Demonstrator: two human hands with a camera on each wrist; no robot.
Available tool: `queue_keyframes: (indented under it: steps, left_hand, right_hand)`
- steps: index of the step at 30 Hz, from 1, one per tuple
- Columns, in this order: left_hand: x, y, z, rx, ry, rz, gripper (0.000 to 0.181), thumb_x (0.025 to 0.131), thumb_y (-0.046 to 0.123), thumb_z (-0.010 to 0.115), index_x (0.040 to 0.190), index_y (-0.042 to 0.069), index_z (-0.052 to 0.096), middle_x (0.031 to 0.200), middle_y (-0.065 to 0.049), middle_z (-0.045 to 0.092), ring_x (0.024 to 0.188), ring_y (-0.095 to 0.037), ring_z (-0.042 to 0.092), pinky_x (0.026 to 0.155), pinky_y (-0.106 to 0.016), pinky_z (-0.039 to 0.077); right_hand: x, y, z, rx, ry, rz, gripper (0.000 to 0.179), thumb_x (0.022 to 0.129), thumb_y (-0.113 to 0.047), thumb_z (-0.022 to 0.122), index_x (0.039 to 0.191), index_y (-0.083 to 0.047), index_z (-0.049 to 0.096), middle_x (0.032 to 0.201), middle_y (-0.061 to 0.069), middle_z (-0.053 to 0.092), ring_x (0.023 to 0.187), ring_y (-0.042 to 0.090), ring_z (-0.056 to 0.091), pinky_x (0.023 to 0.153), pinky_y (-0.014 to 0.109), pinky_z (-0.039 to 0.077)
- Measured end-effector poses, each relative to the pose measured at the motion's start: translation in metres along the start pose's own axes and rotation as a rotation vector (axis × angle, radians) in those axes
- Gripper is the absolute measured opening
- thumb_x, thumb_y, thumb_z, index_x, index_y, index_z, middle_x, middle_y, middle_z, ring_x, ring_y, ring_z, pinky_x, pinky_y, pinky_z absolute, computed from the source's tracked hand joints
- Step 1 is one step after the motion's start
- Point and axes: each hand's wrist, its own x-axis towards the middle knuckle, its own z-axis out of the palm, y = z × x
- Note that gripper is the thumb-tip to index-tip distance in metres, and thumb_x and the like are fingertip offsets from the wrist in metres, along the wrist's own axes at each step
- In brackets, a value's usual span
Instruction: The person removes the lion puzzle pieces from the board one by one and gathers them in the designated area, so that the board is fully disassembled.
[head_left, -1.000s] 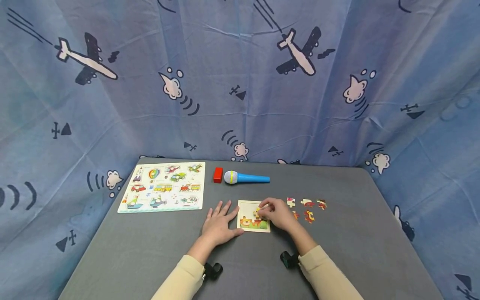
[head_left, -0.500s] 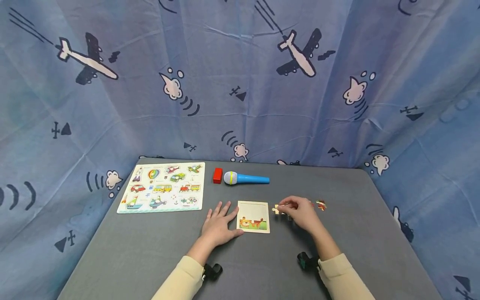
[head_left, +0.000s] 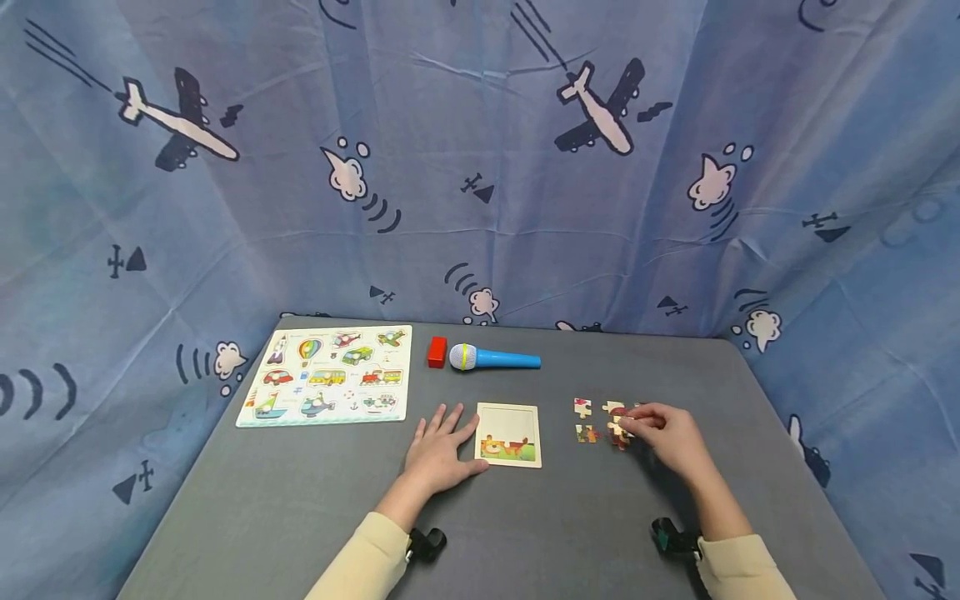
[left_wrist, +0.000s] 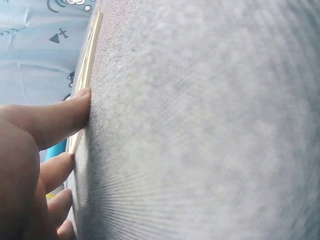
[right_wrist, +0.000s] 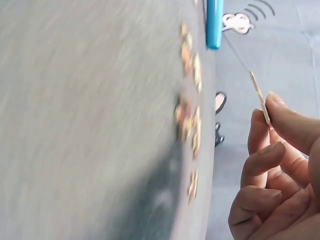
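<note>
My left hand (head_left: 437, 456) lies spread on the table, its thumb and a fingertip against the left edge of the square puzzle tray (head_left: 508, 407). In the left wrist view the thumb (left_wrist: 65, 117) touches the tray's rim. A strip of joined pieces with an animal's face (head_left: 510, 449) fills the tray's bottom; bare wood shows above. My right hand (head_left: 673, 437) pinches a puzzle piece (right_wrist: 260, 100) between thumb and finger, seen edge-on in the right wrist view and held above the table. Loose puzzle pieces (head_left: 587, 433) lie under and left of that hand, some partly hidden by it.
Behind the tray lie a blue toy microphone (head_left: 506, 359) and a red block (head_left: 437, 352). A large picture board of vehicles (head_left: 326, 375) rests at the left. A blue patterned curtain (head_left: 480, 167) surrounds the grey table (head_left: 315, 500) at back and sides.
My right hand has moved from over the tray to the right, carrying the puzzle piece with it, and now hovers over the loose pieces. My left hand has stayed put.
</note>
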Motion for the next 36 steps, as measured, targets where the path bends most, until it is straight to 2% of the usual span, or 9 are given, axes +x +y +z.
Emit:
queue_keyframes:
  steps: [7, 13, 18, 21, 27, 32, 36]
  left_hand:
    - [-0.001, 0.001, -0.001, 0.003, 0.002, 0.003, 0.08, 0.087, 0.061, 0.069, 0.155, 0.028, 0.043, 0.167, -0.004, 0.027, 0.157, -0.032, 0.013, 0.124, -0.058, 0.013]
    - [-0.001, 0.002, -0.001, 0.008, 0.0, 0.005, 0.081, 0.087, 0.061, 0.069, 0.155, 0.027, 0.043, 0.167, -0.005, 0.028, 0.157, -0.033, 0.014, 0.124, -0.059, 0.014]
    - [-0.001, 0.001, 0.0, 0.011, 0.005, 0.007, 0.081, 0.086, 0.062, 0.069, 0.155, 0.026, 0.044, 0.167, -0.006, 0.028, 0.156, -0.034, 0.015, 0.123, -0.059, 0.014]
    - [-0.001, 0.001, 0.0, 0.01, 0.005, 0.01, 0.081, 0.086, 0.062, 0.069, 0.155, 0.026, 0.044, 0.166, -0.006, 0.028, 0.156, -0.034, 0.015, 0.123, -0.059, 0.014]
    - [0.0, 0.001, 0.0, 0.011, 0.004, 0.012, 0.081, 0.086, 0.062, 0.068, 0.155, 0.026, 0.043, 0.167, -0.006, 0.028, 0.156, -0.034, 0.015, 0.123, -0.059, 0.015]
    - [0.0, 0.0, 0.0, 0.014, 0.001, 0.011, 0.081, 0.087, 0.063, 0.068, 0.155, 0.027, 0.043, 0.167, -0.005, 0.027, 0.157, -0.033, 0.014, 0.124, -0.059, 0.014]
    - [0.001, 0.0, 0.0, 0.014, 0.001, 0.011, 0.081, 0.087, 0.063, 0.067, 0.155, 0.028, 0.043, 0.167, -0.004, 0.027, 0.157, -0.033, 0.014, 0.124, -0.059, 0.014]
  right_hand:
    - [-0.003, 0.026, -0.015, -0.045, -0.007, 0.033, 0.044, 0.093, -0.043, 0.072, 0.107, -0.001, 0.072, 0.085, 0.003, 0.071, 0.07, 0.013, 0.056, 0.057, 0.029, 0.046]
    - [0.0, 0.045, -0.022, -0.08, -0.021, 0.063, 0.044, 0.094, -0.043, 0.071, 0.108, -0.002, 0.071, 0.09, 0.006, 0.072, 0.077, 0.015, 0.058, 0.063, 0.029, 0.045]
    - [0.004, 0.054, -0.024, -0.111, -0.064, 0.071, 0.037, 0.092, -0.036, 0.074, 0.101, -0.001, 0.069, 0.081, 0.004, 0.069, 0.073, 0.016, 0.056, 0.063, 0.031, 0.043]
    - [0.005, 0.057, -0.023, -0.134, -0.077, 0.056, 0.033, 0.092, -0.032, 0.075, 0.098, -0.001, 0.07, 0.079, 0.003, 0.068, 0.072, 0.016, 0.055, 0.063, 0.031, 0.042]
    - [0.009, 0.059, -0.02, -0.183, -0.053, 0.039, 0.034, 0.092, -0.033, 0.075, 0.101, 0.0, 0.071, 0.085, 0.006, 0.069, 0.076, 0.017, 0.057, 0.065, 0.032, 0.043]
    - [0.01, 0.055, -0.02, -0.204, -0.034, 0.055, 0.035, 0.091, -0.032, 0.076, 0.103, 0.0, 0.07, 0.087, 0.008, 0.068, 0.079, 0.021, 0.058, 0.067, 0.032, 0.043]
    - [0.009, 0.049, -0.023, -0.194, -0.027, 0.039, 0.035, 0.091, -0.032, 0.076, 0.105, 0.0, 0.07, 0.09, 0.01, 0.069, 0.08, 0.021, 0.058, 0.065, 0.032, 0.044]
